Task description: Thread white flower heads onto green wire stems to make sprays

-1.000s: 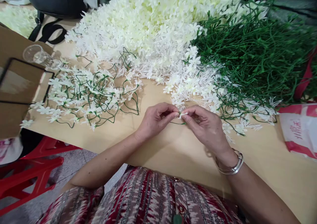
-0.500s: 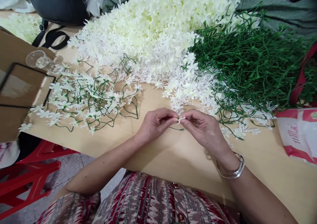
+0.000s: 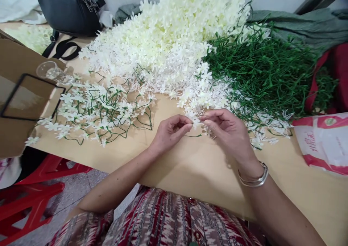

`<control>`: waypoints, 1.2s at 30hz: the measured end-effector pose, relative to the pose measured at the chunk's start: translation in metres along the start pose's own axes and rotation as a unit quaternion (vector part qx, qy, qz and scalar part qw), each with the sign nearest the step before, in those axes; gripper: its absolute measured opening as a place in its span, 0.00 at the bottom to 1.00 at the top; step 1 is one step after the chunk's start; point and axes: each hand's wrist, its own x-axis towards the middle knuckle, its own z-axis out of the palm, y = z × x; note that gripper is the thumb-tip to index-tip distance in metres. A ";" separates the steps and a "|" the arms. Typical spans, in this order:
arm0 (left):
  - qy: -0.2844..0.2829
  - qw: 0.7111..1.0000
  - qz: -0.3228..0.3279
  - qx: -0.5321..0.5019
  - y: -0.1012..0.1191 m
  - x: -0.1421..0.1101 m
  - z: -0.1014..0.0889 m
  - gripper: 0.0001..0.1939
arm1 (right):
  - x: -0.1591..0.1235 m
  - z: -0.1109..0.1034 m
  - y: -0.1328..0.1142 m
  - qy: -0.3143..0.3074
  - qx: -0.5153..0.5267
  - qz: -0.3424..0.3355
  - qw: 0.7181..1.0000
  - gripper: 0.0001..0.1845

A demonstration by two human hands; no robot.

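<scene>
My left hand (image 3: 170, 133) is closed in a pinch on a thin green stem (image 3: 192, 135) that pokes out to the right above the tan table (image 3: 195, 166). My right hand (image 3: 227, 132), a silver bangle on its wrist, has its fingers pinched at a small white plastic flower (image 3: 196, 123) right at the left fingertips. Both hands hover just in front of the loose edge of a big heap of white flowers (image 3: 168, 46). Whether the flower sits on the stem I cannot make out.
A pile of bare green stems (image 3: 261, 72) lies at the right. Finished stems with flowers (image 3: 100, 110) are spread at the left. A cardboard box (image 3: 16, 94), a clear cup (image 3: 50, 71), a black bag (image 3: 67, 8), a red-and-white bag (image 3: 323, 144) and red stools (image 3: 32, 195) surround the table.
The view has tilted up a little. My hands stay together at the flower; the right hand's fingers have shifted slightly toward the heap's edge.
</scene>
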 end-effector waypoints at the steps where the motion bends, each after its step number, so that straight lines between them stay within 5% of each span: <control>1: 0.001 1.000 -0.003 -0.016 0.000 0.000 0.000 0.21 | 0.000 -0.005 -0.003 0.018 -0.018 -0.009 1.000 0.07; 5: -0.024 0.999 0.006 -0.029 0.002 0.001 -0.007 0.19 | 0.001 -0.024 -0.013 0.038 -0.128 -0.049 0.990 0.04; 10: -0.212 0.974 0.051 0.060 0.011 0.004 -0.024 0.11 | -0.001 -0.036 -0.017 -0.068 -0.224 -0.074 0.969 0.05; 13: -0.256 0.959 0.071 0.101 0.017 0.006 -0.028 0.10 | -0.003 -0.034 -0.011 -0.121 -0.281 -0.093 0.947 0.05; 16: -0.238 0.962 0.069 0.112 0.018 0.006 -0.026 0.14 | -0.004 -0.029 -0.002 -0.137 -0.336 -0.118 0.924 0.08; 19: -0.155 0.978 0.083 0.116 0.013 0.005 -0.020 0.16 | -0.003 -0.026 0.003 -0.127 -0.365 -0.135 0.913 0.08; 24: 0.007 0.982 0.126 0.137 0.000 0.005 -0.011 0.12 | -0.002 -0.020 -0.006 -0.028 -0.248 -0.103 0.963 0.05; 30: -0.035 0.991 0.103 0.083 -0.002 0.002 -0.003 0.16 | -0.011 0.006 -0.012 0.009 -0.055 0.014 0.998 0.04; 36: 0.018 1.000 0.020 0.002 -0.006 0.003 -0.001 0.20 | -0.011 0.010 -0.014 0.057 -0.009 0.038 0.998 0.06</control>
